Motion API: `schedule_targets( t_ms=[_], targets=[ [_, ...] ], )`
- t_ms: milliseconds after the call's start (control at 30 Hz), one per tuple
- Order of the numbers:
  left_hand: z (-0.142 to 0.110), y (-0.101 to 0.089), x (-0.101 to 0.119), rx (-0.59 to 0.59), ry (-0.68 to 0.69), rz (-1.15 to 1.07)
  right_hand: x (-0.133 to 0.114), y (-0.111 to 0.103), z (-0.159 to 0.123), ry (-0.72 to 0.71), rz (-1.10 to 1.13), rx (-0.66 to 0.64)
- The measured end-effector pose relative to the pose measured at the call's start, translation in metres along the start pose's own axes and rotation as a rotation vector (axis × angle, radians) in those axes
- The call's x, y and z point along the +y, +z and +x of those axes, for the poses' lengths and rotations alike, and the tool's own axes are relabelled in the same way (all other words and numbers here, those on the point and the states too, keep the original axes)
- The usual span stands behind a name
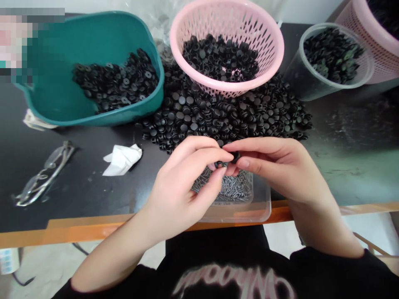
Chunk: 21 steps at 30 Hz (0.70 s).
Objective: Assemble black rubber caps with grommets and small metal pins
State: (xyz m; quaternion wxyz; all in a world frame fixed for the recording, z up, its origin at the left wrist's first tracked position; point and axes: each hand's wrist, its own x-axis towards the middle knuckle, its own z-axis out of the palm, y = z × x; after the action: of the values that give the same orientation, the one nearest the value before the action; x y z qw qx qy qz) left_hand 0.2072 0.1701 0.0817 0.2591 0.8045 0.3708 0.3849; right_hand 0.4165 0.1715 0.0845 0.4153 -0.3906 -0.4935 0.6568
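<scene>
My left hand and my right hand meet over a clear plastic tray of small metal screws at the table's front edge. Both hands pinch a small black round part between their fingertips; my left fingers also touch a small black ring under it. Just beyond my hands lies a loose heap of black round caps on the dark table.
A teal tub with black washers stands at the back left. A pink basket of black caps sits behind the heap, a clear tub of black parts and another pink basket to the right. Eyeglasses and a crumpled tissue lie left.
</scene>
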Motion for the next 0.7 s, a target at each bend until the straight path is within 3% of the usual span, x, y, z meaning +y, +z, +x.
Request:
schedule_targets(
  t_ms=[133, 367, 700],
  targets=[
    [-0.0003, -0.0003, 0.0015, 0.01, -0.001, 0.037, 0.0026, -0.0016, -0.0004, -0.039, -0.062, -0.038],
    [-0.0027, 0.0015, 0.002, 0.035, -0.009, -0.064, 0.0059, -0.0038, 0.0039, 0.051, 0.217, -0.098],
    [-0.003, 0.0031, 0.0009, 0.037, -0.003, -0.055, 0.0062, -0.0007, 0.0039, 0.158, 0.313, -0.114]
  ],
)
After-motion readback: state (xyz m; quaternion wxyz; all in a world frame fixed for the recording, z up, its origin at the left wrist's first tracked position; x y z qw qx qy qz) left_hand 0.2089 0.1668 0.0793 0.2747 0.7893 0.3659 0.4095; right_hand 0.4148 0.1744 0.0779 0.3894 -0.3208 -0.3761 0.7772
